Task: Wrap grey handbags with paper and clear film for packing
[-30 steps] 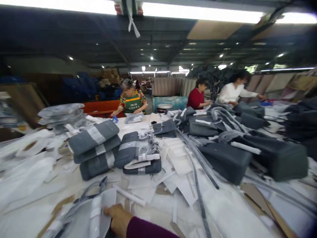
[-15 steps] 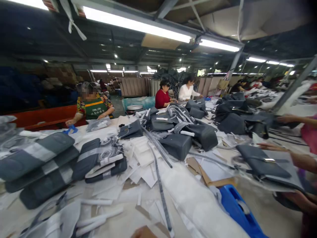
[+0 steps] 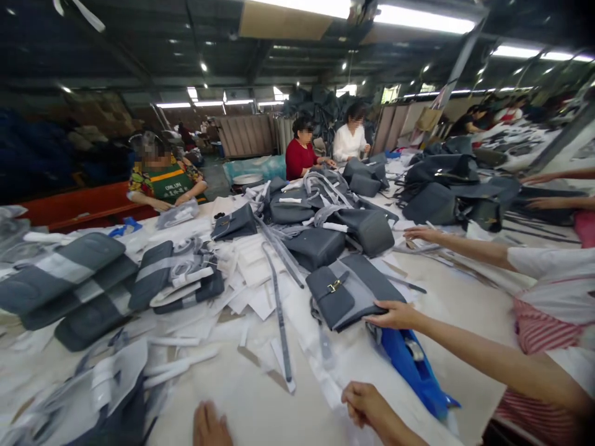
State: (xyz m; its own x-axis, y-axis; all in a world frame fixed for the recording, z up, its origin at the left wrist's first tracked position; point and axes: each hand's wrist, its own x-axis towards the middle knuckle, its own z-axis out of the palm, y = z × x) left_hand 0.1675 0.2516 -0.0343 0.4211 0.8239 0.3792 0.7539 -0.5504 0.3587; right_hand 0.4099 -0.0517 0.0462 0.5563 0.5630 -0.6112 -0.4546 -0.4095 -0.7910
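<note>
My left hand [image 3: 208,426] lies low on the white table [image 3: 260,402] at the bottom edge, its fingers flat and holding nothing. My right hand [image 3: 367,404] rests a little to the right with its fingers curled in, on pale sheet material; what it holds, if anything, is hidden. Just beyond it a co-worker's hand [image 3: 393,314] reaches in from the right and presses on a grey handbag with a gold clasp [image 3: 346,292]. That bag lies partly over a blue object [image 3: 413,371].
Stacked grey bag panels [image 3: 69,291] sit at the left, and grey bags [image 3: 325,229], straps and white paper scraps fill the middle. The co-worker's other hand [image 3: 421,234] reaches across farther back. Three people work at the far side.
The view has swung right and down. A co-worker has brought the grey handbag from the right to the table's middle. Both my hands now show at the bottom edge.
</note>
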